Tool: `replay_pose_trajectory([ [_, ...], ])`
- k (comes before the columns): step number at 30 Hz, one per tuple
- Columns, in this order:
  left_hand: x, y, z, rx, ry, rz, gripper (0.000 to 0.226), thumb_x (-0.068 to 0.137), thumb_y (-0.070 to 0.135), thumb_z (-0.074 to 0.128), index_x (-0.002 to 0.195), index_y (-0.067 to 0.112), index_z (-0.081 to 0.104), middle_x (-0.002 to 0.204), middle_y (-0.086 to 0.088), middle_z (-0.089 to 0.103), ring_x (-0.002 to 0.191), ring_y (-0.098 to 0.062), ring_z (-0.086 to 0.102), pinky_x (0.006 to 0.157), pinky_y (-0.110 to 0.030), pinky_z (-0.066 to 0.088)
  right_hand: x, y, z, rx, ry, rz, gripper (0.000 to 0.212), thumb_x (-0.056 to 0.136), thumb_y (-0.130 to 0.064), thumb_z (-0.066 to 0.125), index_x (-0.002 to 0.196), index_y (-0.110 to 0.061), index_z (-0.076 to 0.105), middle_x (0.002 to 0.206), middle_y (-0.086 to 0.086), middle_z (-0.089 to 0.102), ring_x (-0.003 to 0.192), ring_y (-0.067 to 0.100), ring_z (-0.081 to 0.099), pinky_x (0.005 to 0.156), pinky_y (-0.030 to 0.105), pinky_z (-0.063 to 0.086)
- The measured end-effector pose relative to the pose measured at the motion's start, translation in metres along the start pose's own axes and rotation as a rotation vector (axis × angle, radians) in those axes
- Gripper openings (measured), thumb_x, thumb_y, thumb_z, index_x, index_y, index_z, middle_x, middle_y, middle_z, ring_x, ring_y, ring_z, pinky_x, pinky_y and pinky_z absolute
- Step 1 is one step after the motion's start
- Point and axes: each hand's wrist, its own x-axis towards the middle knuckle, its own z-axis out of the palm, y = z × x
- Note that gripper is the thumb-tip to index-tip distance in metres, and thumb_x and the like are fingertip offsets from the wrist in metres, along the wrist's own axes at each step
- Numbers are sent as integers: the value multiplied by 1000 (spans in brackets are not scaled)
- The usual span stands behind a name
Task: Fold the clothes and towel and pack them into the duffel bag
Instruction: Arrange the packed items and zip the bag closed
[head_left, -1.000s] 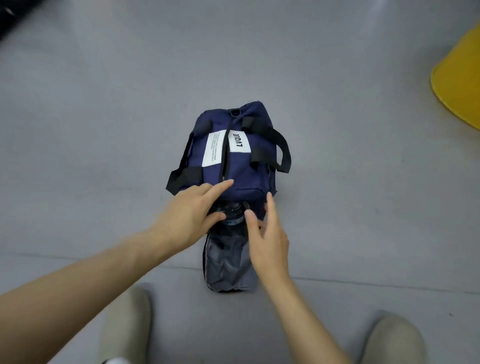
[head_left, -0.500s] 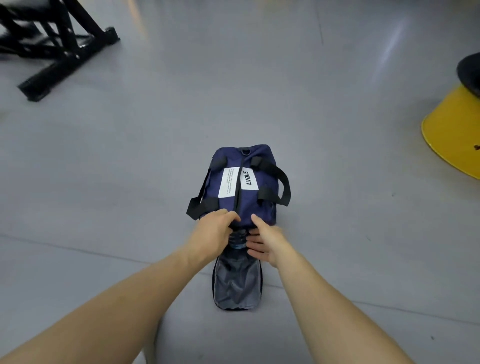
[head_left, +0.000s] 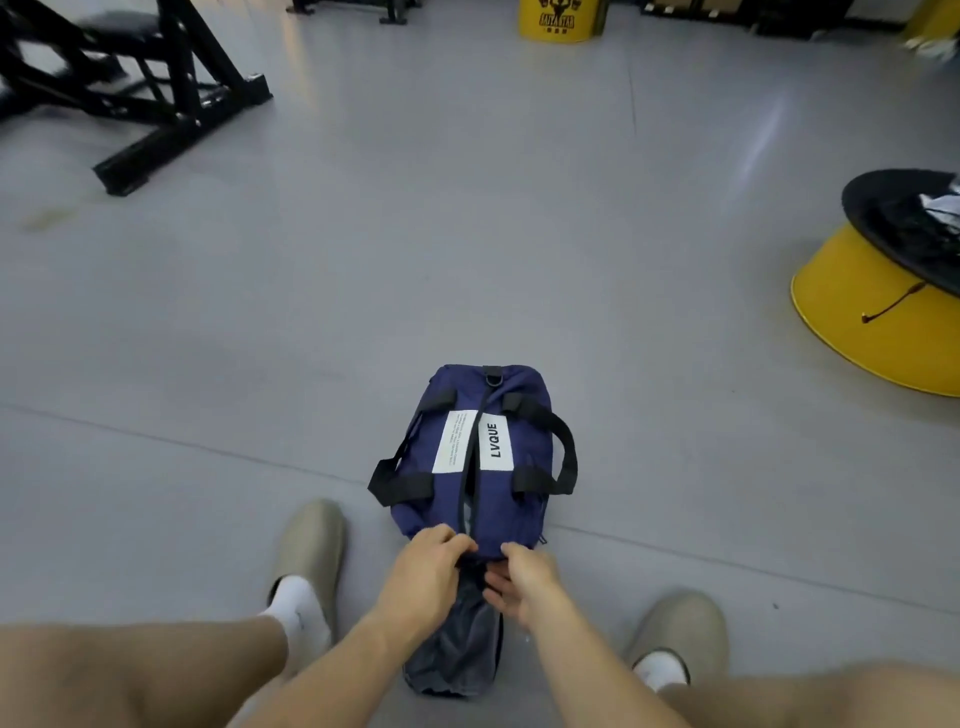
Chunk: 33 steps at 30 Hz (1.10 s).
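Head view: the left hand (head_left: 423, 574) has its fingers (head_left: 452, 540) curled, pinching the near end of the navy duffel bag (head_left: 478, 457) by the zip line. The right hand (head_left: 519, 579) sits just beside it, fingers loosely bent at the bag's edge; whether they grip fabric, I cannot tell. The bag lies on the grey floor (head_left: 467, 234) between the feet, with a grey end pocket (head_left: 457, 649) hanging open towards the person. It looks soft, light and floppy, so the black strap handles (head_left: 563, 457) or the zip seam seem the best holds. White labels read "LVQUE" (head_left: 495, 440); the finer print is illegible.
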Motion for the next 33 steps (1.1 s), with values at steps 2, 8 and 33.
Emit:
replay_pose_trajectory([
  [2,-26,-2,5,44,-33,44,48,87,5,55,131,21,65,125,-2,65,123,-27,55,108,-42,45,-11,16,-7,-21,23,3,6,101,-15,55,103,-11,56,92,15,67,80,26,64,64,39,54],
  [8,-75,4,3,187,-192,53,59,100,10,44,156,24,34,163,-1,28,152,-27,21,123,-35,19,-25,38,-14,-71,31,-12,15,103,-17,52,117,-11,53,94,12,64,78,23,61,62,39,53],
  [33,297,-82,-43,658,-242,372,55,100,16,42,149,41,42,164,-3,25,142,-27,34,114,-38,32,156,-241,38,-1790,29,-1231,27,101,-29,41,122,-26,57,113,-1,64,107,28,57,86,42,50],
])
